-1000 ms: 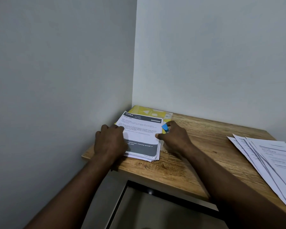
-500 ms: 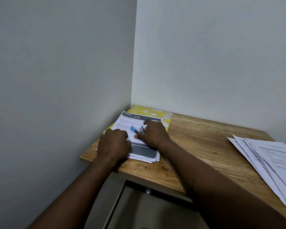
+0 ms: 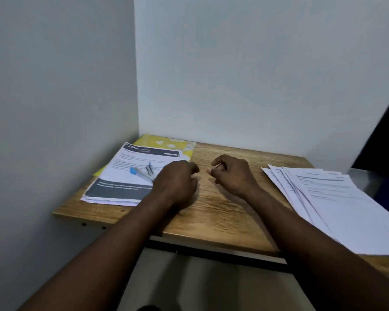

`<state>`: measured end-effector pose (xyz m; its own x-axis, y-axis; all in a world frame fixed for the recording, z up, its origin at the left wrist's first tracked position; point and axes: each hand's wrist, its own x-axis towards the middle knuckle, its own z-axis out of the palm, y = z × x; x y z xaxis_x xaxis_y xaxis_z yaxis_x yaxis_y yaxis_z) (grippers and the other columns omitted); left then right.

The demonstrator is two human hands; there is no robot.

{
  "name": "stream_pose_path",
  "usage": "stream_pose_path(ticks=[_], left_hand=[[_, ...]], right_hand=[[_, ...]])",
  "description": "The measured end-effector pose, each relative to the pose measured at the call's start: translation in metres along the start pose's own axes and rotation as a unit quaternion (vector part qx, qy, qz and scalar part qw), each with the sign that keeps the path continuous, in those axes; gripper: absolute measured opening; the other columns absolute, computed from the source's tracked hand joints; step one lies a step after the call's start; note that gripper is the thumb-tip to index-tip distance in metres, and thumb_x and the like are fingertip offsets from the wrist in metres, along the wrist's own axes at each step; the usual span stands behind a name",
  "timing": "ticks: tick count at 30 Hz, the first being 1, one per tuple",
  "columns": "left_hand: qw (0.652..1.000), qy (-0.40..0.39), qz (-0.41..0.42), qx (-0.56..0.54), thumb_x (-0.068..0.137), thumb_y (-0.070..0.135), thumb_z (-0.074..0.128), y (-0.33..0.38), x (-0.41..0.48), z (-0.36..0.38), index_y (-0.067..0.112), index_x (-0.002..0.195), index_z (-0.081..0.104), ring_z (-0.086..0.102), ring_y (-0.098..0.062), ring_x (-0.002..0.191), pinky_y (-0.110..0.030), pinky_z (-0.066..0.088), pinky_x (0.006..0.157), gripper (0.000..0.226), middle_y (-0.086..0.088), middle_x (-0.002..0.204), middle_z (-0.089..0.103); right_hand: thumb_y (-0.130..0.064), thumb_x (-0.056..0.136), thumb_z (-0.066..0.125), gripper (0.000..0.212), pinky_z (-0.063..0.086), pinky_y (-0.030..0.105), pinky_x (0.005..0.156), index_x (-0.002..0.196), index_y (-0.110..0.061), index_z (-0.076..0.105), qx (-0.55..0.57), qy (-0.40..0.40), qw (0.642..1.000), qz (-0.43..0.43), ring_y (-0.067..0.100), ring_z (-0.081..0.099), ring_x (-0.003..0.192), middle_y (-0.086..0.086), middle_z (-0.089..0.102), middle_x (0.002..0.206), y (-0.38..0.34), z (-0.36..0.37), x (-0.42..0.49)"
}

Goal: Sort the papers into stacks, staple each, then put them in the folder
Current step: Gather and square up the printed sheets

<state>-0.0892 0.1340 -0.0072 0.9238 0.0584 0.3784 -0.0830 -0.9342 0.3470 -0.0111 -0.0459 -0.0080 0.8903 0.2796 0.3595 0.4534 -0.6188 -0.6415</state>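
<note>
The left hand (image 3: 177, 180) and right hand (image 3: 231, 173) rest mid-table (image 3: 211, 218), fingers loosely curled and holding nothing, while the blue stapler (image 3: 142, 171) lies on the left paper stack (image 3: 121, 176) over the yellow folder (image 3: 166, 142), with fanned papers (image 3: 335, 198) at the right.

We find the blue-ended stapler (image 3: 142, 172) on the printed paper stack (image 3: 119, 190), itself on the yellow plastic folder (image 3: 162, 142) far left on the wooden table (image 3: 222, 214), fanned white sheets (image 3: 337, 198) at right.
</note>
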Motion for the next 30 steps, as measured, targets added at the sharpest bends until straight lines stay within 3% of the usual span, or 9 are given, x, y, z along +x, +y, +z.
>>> stream_pose_path(ticks=[7, 11, 14, 16, 18, 23, 26, 28, 30], left_hand=[[0.985, -0.119, 0.007, -0.121, 0.092, 0.035, 0.074, 0.105, 0.023, 0.060, 0.022, 0.132, 0.072, 0.067, -0.021, 0.116, -0.032, 0.054, 0.098, 0.042, -0.001, 0.125, 0.074], [0.969, -0.141, -0.037, -0.199, 0.089, 0.025, 0.074, 0.158, 0.032, 0.084, 0.013, 0.111, 0.078, 0.069, -0.024, 0.111, -0.031, 0.057, 0.090, 0.025, -0.005, 0.114, 0.076], [0.955, -0.163, -0.031, -0.246, 0.091, 0.021, 0.071, 0.195, 0.035, 0.096, 0.015, 0.088, 0.073, 0.072, -0.025, 0.105, -0.028, 0.049, 0.070, 0.007, -0.005, 0.107, 0.077], [0.952, -0.150, -0.042, -0.264, 0.090, 0.020, 0.069, 0.218, 0.031, 0.112, 0.016, 0.081, 0.067, 0.072, -0.023, 0.093, -0.026, 0.043, 0.058, 0.010, -0.004, 0.102, 0.077], [0.952, -0.123, -0.049, -0.277, 0.090, 0.026, 0.067, 0.232, 0.030, 0.123, 0.020, 0.090, 0.070, 0.070, -0.019, 0.086, -0.025, 0.050, 0.060, 0.006, 0.001, 0.106, 0.077], [0.957, -0.113, -0.059, -0.261, 0.080, 0.050, 0.080, 0.249, 0.031, 0.139, 0.027, 0.121, 0.069, 0.070, -0.026, 0.111, -0.039, 0.061, 0.086, 0.048, 0.004, 0.121, 0.075], [0.950, -0.127, -0.060, -0.279, 0.078, 0.050, 0.077, 0.250, 0.035, 0.142, 0.031, 0.119, 0.063, 0.070, -0.022, 0.106, -0.039, 0.062, 0.083, 0.048, 0.009, 0.115, 0.073], [0.933, -0.134, -0.068, -0.326, 0.079, 0.043, 0.077, 0.249, 0.037, 0.141, 0.033, 0.118, 0.061, 0.070, -0.018, 0.100, -0.037, 0.062, 0.080, 0.044, 0.014, 0.109, 0.071], [0.899, -0.146, -0.103, -0.400, 0.074, 0.037, 0.079, 0.249, 0.040, 0.140, 0.038, 0.115, 0.061, 0.071, -0.016, 0.096, -0.041, 0.064, 0.080, 0.045, 0.016, 0.107, 0.071]], right_hand=[[-0.032, 0.087, 0.080, 0.009, 0.060, 0.036, 0.081, 0.084, -0.033, 0.072, -0.079, 0.087, 0.991, 0.063, 0.013, 0.073, 0.079, -0.010, 0.075, 0.080, 0.067, -0.092, -0.039], [-0.034, 0.092, 0.074, 0.009, 0.052, 0.030, 0.079, 0.085, -0.029, 0.076, -0.149, 0.158, 0.968, 0.128, 0.013, 0.067, 0.091, -0.012, 0.075, 0.092, 0.103, -0.154, -0.059], [-0.029, 0.091, 0.077, 0.011, 0.053, 0.031, 0.081, 0.081, -0.030, 0.074, -0.180, 0.163, 0.951, 0.192, 0.019, 0.069, 0.094, -0.005, 0.077, 0.094, 0.134, -0.192, -0.073], [-0.019, 0.086, 0.077, 0.019, 0.056, 0.033, 0.086, 0.075, -0.034, 0.071, -0.169, 0.138, 0.951, 0.221, 0.019, 0.071, 0.094, -0.005, 0.077, 0.091, 0.159, -0.206, -0.088], [-0.015, 0.083, 0.076, 0.021, 0.058, 0.031, 0.085, 0.076, -0.035, 0.073, -0.148, 0.125, 0.956, 0.221, 0.015, 0.072, 0.092, -0.009, 0.076, 0.089, 0.174, -0.212, -0.097], [-0.020, 0.089, 0.077, 0.013, 0.054, 0.030, 0.080, 0.101, -0.023, 0.077, -0.186, 0.212, 0.935, 0.214, 0.017, 0.071, 0.094, -0.010, 0.074, 0.094, 0.195, -0.239, -0.106], [-0.046, 0.084, 0.081, 0.049, 0.055, 0.037, 0.080, 0.118, -0.016, 0.063, -0.249, 0.173, 0.884, 0.354, 0.027, 0.067, 0.102, 0.003, 0.068, 0.112, 0.210, -0.263, -0.109], [-0.051, 0.084, 0.081, 0.055, 0.055, 0.035, 0.077, 0.115, -0.012, 0.060, -0.174, 0.123, 0.875, 0.435, 0.026, 0.068, 0.098, 0.004, 0.067, 0.110, 0.218, -0.269, -0.114], [-0.053, 0.082, 0.083, 0.056, 0.056, 0.032, 0.073, 0.113, -0.009, 0.066, -0.099, 0.109, 0.885, 0.441, 0.023, 0.069, 0.092, 0.003, 0.071, 0.106, 0.227, -0.264, -0.116]])
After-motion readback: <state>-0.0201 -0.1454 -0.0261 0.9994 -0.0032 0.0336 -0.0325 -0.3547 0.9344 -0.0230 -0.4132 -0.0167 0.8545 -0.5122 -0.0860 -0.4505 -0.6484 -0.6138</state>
